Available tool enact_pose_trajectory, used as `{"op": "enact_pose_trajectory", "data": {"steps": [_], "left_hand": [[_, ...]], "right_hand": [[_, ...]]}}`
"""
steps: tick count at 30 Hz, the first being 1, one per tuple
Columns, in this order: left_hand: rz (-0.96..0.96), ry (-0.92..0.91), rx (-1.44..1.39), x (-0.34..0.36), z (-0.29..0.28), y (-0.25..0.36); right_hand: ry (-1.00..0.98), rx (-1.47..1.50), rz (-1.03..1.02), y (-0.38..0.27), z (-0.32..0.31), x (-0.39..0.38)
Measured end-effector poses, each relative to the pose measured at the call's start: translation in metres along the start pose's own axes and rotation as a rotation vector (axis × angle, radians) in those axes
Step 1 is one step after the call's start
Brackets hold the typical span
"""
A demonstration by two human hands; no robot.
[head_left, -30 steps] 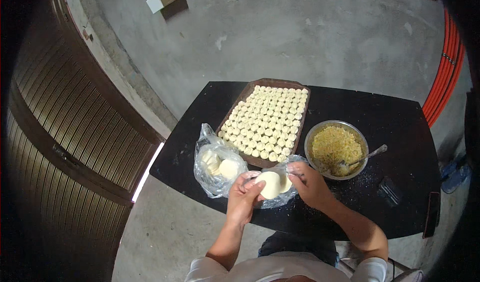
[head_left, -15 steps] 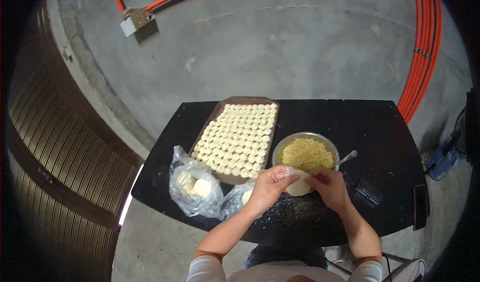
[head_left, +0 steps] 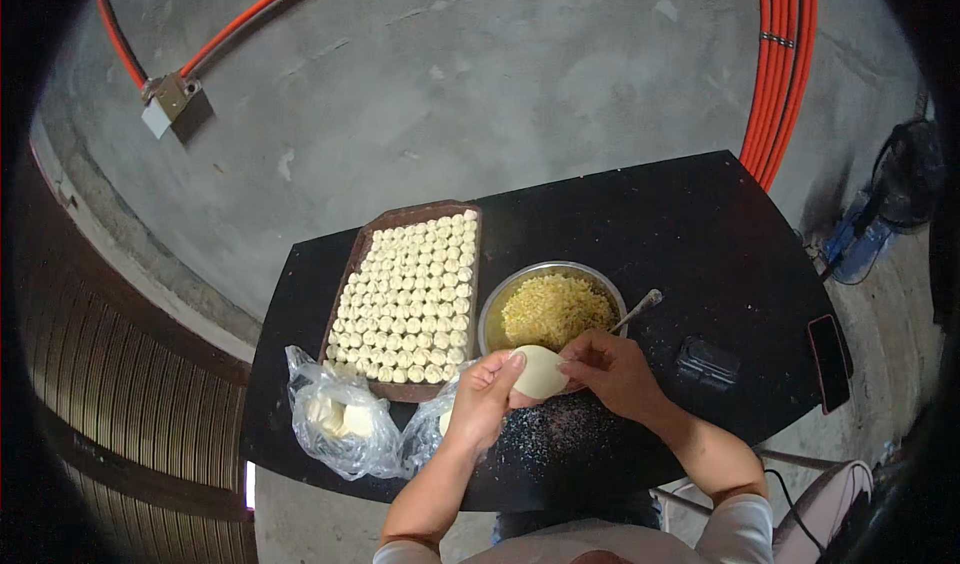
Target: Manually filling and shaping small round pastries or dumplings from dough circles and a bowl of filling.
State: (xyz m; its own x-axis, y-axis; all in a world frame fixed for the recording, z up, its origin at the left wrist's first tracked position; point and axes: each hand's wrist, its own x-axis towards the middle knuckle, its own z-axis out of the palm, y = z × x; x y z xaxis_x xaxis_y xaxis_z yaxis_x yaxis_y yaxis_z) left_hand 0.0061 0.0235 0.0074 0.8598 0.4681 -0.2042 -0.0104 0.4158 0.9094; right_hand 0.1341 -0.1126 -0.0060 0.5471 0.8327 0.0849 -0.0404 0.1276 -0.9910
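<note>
A round, pale dough wrapper (head_left: 540, 370) is held between my two hands, just in front of a steel bowl (head_left: 490, 319) of yellow chopped filling with a spoon (head_left: 640, 309) resting in it. My left hand (head_left: 485, 394) grips the wrapper's left side, thumb on top. My right hand (head_left: 605, 369) pinches its right edge. A plastic bag (head_left: 345, 424) of wrappers lies left of my hands; a second bag (head_left: 420, 434) is partly hidden behind my left arm. A brown tray (head_left: 360, 244) at the back left holds several rows of small shaped dough pieces.
The black table (head_left: 660, 224) has white powder scattered near me. A dark plastic object (head_left: 707, 362) and a phone (head_left: 830, 364) lie to the right, a chair (head_left: 820, 514) stands at lower right. Orange conduits (head_left: 780, 64) run on the wall; a shutter (head_left: 140, 434) is at left.
The view has turned rightward, shifting the table left in the picture. The wrapper has moved from over the front bag to in front of the bowl, held by both my hands.
</note>
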Motion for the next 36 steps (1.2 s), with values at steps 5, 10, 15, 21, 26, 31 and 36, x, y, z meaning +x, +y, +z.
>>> {"op": "enact_pose_trajectory", "data": {"steps": [5, 10, 15, 21, 26, 31, 36], "left_hand": [[0.055, -0.121, 0.259, -0.009, 0.001, -0.004], [0.032, -0.133, 0.299, -0.013, -0.001, -0.001], [-0.052, -0.043, 0.167, 0.000, 0.003, 0.017], [0.050, -0.032, -0.195, 0.005, -0.005, 0.046], [0.007, -0.064, -0.338, 0.014, -0.006, 0.047], [-0.052, -0.044, -0.483, 0.017, -0.021, 0.045], [-0.026, 0.034, -0.435, 0.019, -0.029, 0.036]], "right_hand": [[0.022, -0.221, -0.072, -0.002, 0.004, -0.003], [0.028, -0.312, -0.156, -0.006, 0.008, -0.005], [0.064, -0.318, -0.176, -0.027, 0.008, 0.006], [0.287, 0.022, -0.552, -0.078, -0.013, 0.019], [0.280, 0.652, -0.661, -0.108, -0.032, -0.004], [0.634, -0.275, -0.444, -0.064, -0.072, -0.005], [0.225, -0.414, 0.107, -0.048, -0.074, -0.007]]}}
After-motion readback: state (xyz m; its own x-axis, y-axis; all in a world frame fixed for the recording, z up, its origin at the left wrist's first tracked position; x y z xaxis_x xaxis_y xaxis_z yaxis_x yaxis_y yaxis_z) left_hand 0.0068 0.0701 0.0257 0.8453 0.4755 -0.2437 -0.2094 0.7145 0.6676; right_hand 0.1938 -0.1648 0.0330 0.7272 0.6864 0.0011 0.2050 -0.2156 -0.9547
